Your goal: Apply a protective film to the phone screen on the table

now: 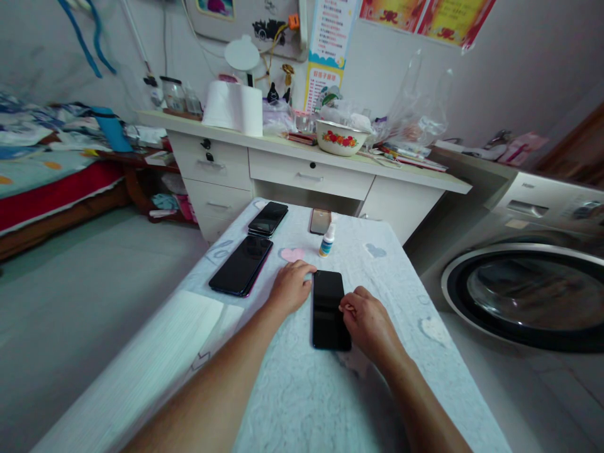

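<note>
A black smartphone [329, 314] lies flat, screen up, on the patterned tablecloth in front of me. My left hand [291, 286] rests to its left, fingers stretched out, with the fingertips at the phone's upper left corner. At the phone's right edge is my right hand [365, 318], its fingers curled into a pinch; what they hold, if anything, is hidden. Just beyond the phone stands a small white bottle [326, 241] with a blue and yellow label. Another phone [321, 221] lies behind the bottle.
Stacked dark phones [243, 265] lie at the table's left, with more phones [268, 218] behind them. A white desk [302, 170] carries a flowered bowl [342, 138] and a paper roll [236, 107]. To the right stands a washing machine [533, 217]; a bed [51, 179] is at left.
</note>
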Motion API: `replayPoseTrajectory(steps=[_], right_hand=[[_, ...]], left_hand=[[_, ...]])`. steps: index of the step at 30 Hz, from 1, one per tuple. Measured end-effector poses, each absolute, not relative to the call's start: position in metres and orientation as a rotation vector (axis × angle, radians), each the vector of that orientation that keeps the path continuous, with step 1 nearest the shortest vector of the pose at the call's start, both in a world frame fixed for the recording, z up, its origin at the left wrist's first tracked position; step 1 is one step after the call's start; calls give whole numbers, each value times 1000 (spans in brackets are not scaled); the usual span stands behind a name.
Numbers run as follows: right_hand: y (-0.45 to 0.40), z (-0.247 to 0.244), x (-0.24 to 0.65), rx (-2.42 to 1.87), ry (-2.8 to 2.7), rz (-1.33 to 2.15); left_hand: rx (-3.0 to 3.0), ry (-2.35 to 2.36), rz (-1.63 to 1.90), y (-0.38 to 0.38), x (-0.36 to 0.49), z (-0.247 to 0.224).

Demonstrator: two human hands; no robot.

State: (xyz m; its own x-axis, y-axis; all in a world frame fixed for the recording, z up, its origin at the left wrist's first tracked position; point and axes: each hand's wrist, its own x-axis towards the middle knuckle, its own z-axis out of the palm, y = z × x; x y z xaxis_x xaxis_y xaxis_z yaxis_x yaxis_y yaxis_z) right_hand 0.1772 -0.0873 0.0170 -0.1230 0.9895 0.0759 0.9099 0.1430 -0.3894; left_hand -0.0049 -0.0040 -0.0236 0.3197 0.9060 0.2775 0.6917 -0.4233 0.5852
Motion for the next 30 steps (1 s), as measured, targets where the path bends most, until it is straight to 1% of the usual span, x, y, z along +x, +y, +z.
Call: replayPoseTrajectory(steps=[8,17,30], right_hand=[[-89,20,179,-1894,-2066,315],[-92,20,169,-1845,-2121,350],[-100,13,142,-1590,-2263,377]], left_hand=[[2229,1430,814,-3,-5,-25],[2230,1425,819,-4,-5,-23],[2224,1438,820,-4,-5,-22]])
